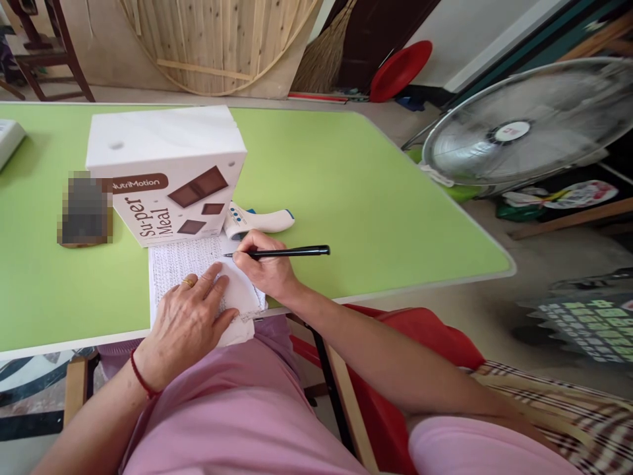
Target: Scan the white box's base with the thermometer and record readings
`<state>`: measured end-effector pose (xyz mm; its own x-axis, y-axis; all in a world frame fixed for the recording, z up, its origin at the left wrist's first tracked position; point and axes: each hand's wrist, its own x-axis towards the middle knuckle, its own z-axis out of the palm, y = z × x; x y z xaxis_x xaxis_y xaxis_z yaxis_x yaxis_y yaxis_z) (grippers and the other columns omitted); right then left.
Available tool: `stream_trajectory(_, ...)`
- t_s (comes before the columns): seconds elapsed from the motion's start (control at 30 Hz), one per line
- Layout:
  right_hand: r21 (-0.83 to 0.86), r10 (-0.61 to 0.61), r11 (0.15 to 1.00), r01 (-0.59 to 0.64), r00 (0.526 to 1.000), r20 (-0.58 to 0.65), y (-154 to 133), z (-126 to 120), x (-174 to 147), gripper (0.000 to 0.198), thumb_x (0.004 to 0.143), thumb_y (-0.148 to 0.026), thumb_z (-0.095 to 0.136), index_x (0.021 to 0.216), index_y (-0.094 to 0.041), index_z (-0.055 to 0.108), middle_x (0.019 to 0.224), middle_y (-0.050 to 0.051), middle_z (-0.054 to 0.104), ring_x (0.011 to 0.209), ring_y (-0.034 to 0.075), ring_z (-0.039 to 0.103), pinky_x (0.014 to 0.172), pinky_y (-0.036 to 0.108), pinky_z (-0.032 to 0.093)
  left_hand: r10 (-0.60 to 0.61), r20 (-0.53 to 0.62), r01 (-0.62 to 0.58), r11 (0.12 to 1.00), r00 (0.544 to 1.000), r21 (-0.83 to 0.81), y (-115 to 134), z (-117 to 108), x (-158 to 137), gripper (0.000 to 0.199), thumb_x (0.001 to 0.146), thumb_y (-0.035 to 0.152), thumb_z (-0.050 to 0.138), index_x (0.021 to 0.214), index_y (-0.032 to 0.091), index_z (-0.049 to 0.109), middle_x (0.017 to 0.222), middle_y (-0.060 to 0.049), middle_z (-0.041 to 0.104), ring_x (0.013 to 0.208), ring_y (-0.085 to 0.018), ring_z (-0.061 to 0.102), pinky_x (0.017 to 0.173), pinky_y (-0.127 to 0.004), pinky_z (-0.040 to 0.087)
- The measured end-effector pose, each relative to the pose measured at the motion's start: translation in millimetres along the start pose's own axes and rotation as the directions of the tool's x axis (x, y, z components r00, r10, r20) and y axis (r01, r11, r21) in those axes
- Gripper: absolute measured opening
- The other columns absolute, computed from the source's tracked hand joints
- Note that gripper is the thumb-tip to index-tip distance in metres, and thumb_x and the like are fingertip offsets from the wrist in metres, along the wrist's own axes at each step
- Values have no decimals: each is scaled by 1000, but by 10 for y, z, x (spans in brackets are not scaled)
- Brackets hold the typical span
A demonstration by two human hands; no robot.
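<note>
Black pen [297,251] in its fingers, my right hand [267,264] rests on the right part of a handwritten sheet of paper [173,267]. The pen's tip points left, at or just above the page. My left hand [192,307] lies flat on the paper with its fingers spread, a ring on one finger and a red cord at the wrist. Dense lines of writing cover the left side of the sheet, and part of the page is hidden under my hands. Directly behind the paper stands a white box [188,191] printed with brown squares.
A white handheld thermometer-like device [262,221] lies beside the box. Left of the box is a dark, pixelated object [85,211] on the green table [346,178]. A large fan [512,132] stands past the table's right edge, and a red basin [401,71] leans behind.
</note>
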<state>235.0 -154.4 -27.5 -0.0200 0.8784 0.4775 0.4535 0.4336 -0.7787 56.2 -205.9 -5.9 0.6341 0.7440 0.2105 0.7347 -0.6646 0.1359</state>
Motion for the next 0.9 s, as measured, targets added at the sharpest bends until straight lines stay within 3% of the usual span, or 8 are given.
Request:
stream_trajectory(0.33,7,40,999,-40,997,66,-9,-16,4,17,70,-18,51,58,-23,39,51,-7,43,47,9,37,47,24,31,0,0,0,1000,1000,3,7,10,4,37,95,37,53,123,13,57,142,-12,52,96,-27,61,70,-42,58)
stream_trajectory(0.57,19,8,1000,-8,1000,13,1,-16,2,18,71,-15,52,59,-22,41,52,-6,45,48,9,38,49,25,32,5,-6,-5,1000,1000,4,-2,5,5,36,94,36,54,122,13,57,140,-12,53,94,-27,61,69,-41,58)
stream_trajectory(0.9,24,31,999,-32,999,43,5,3,3,16,72,-17,53,60,-22,43,53,-6,47,49,9,38,48,24,31,3,13,-4,1000,1000,4,1,-9,11,36,95,37,52,122,13,56,139,-13,53,94,-27,60,70,-41,58)
